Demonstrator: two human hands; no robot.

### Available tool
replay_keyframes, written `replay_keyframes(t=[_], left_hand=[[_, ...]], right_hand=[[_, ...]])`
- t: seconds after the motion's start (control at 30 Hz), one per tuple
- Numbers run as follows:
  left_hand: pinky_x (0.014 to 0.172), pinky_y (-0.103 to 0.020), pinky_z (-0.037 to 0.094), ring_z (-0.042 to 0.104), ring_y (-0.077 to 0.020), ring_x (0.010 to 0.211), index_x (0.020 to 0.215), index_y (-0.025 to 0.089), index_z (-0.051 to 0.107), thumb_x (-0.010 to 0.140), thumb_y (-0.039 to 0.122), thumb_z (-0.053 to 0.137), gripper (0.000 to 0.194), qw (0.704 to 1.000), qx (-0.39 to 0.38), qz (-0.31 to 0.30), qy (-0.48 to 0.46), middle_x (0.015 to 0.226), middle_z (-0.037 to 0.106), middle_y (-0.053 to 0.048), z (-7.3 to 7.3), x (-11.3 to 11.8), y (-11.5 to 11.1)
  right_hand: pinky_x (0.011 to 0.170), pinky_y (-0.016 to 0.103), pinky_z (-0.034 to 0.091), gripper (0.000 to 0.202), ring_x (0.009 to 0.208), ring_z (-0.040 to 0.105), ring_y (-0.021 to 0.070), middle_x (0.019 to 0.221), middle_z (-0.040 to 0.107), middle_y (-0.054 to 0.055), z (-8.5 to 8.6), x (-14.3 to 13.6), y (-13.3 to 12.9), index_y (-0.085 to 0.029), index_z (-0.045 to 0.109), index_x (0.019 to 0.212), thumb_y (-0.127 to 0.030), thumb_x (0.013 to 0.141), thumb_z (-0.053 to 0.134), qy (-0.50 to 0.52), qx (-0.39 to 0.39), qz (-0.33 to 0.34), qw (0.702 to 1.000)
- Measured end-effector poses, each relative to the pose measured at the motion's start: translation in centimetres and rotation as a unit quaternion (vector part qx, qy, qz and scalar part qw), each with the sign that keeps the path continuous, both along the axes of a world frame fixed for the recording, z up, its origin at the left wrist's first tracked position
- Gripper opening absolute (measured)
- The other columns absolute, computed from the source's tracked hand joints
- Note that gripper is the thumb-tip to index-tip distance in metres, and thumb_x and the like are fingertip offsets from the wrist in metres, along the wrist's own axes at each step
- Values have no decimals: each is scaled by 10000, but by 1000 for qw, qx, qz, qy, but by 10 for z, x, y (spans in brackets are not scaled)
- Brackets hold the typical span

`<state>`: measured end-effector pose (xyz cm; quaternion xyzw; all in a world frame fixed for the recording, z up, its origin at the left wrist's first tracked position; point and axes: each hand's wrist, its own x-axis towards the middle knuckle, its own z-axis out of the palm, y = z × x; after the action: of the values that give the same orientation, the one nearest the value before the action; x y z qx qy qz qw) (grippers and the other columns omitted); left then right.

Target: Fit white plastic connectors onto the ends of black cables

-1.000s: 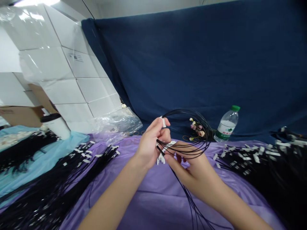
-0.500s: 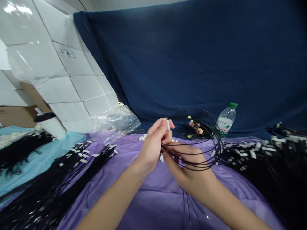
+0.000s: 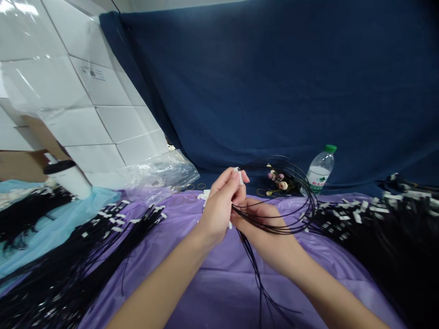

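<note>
In the head view my left hand (image 3: pixel 219 205) is closed round a bundle of thin black cords (image 3: pixel 313 201), with a white end piece (image 3: pixel 239 176) showing between thumb and fingers. The cords arc out to the right in a loose loop and come back to the hands. My right hand (image 3: pixel 260 217) is close against the left one, its fingers curled at the cords and partly hidden behind the left hand and the strands. Loose cord ends (image 3: pixel 255 265) hang below the hands over the purple cloth (image 3: pixel 192 283).
Black cords with white tags lie in a left pile (image 3: pixel 85 256) and a right pile (image 3: pixel 387 242). Behind stand a water bottle (image 3: pixel 320 169), small artificial flowers (image 3: pixel 281 185) and rubber bands (image 3: pixel 185 197). A white cup (image 3: pixel 70 178) stands left, near stacked white boxes (image 3: pixel 89 123). A blue curtain (image 3: pixel 274 82) hangs behind.
The right hand has turned and shifted slightly left, further behind the left hand. More cord strands now hang together below the hands. The left hand keeps its grip.
</note>
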<state>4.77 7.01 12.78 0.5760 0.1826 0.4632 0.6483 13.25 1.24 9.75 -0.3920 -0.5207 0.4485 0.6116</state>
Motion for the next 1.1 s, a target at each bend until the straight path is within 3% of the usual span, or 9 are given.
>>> replay_keyframes(t=[0.13,0.47,0.73,0.9,1.1], left_hand=[[424,-171,226,244,-53,413,825,192,515,916,428,467,258,1000,3,-12,3,491,298,74,-1,1,-1],[383,-175,188,255,-53,406,838,188,524,908,444,479,269,999,28,-25,17,503,308,73,-4,1,-1],[427,-178,176,215,-50,431,815,173,497,934,382,450,245,999,-7,-52,1,477,260,80,1,-1,-1],[400,-186,140,168,-53,406,824,180,497,930,390,448,240,994,-43,-97,-3,459,249,88,1,-5,1],[389,-183,140,165,-53,392,806,173,507,923,358,462,224,991,-77,-105,-2,430,243,90,0,-4,4]], right_hand=[[467,205,346,105,487,420,71,575,492,-54,2,2,1,-182,562,716,-249,755,633,29,-59,28,997],[498,210,367,112,557,478,81,674,552,-13,-2,13,3,-153,599,731,-238,744,670,174,-190,144,955],[571,200,382,234,667,530,76,747,596,-8,-6,19,5,-159,674,786,-294,660,818,165,-201,166,951],[558,217,381,288,572,467,57,655,518,-47,-12,20,8,-159,642,753,-346,639,830,152,-196,203,947],[539,202,374,342,544,442,53,604,485,-57,-13,17,11,-158,583,707,-422,669,797,102,-170,193,961]])
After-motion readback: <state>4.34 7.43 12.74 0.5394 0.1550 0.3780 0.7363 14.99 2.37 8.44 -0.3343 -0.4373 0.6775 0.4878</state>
